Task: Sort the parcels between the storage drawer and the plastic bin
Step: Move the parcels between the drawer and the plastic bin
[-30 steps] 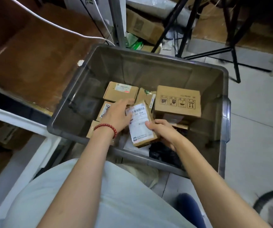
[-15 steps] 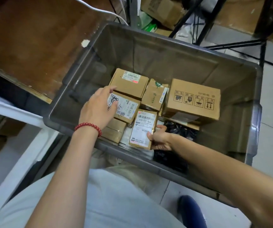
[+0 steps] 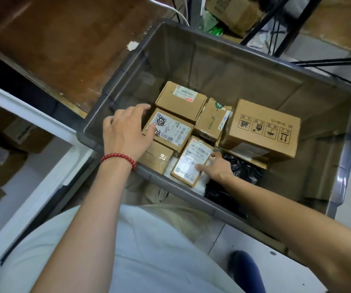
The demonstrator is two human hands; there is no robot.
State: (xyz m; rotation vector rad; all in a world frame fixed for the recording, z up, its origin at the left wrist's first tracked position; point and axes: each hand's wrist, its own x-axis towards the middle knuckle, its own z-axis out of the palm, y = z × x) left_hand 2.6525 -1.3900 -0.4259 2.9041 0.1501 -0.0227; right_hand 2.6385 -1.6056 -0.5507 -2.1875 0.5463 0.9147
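Here, parcel (image 3: 190, 158) in right hand (image 3: 217, 169), inside bin (image 3: 223, 66)

The right hand (image 3: 216, 169) lays its thumb on the small labelled parcel (image 3: 193, 157), but its other fingers are hidden, so its grip is unclear. The left hand (image 3: 126, 130) covers a corner of the scribbled-label parcel (image 3: 170, 130). A black plastic bag (image 3: 242, 170) disappears under the large box (image 3: 263, 127). The label print is too small to read.

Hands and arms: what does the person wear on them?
Left arm and right arm are bare, no sleeves in view. A bracelet of round red beads circles the left wrist. Left hand and right hand show no gloves or rings.
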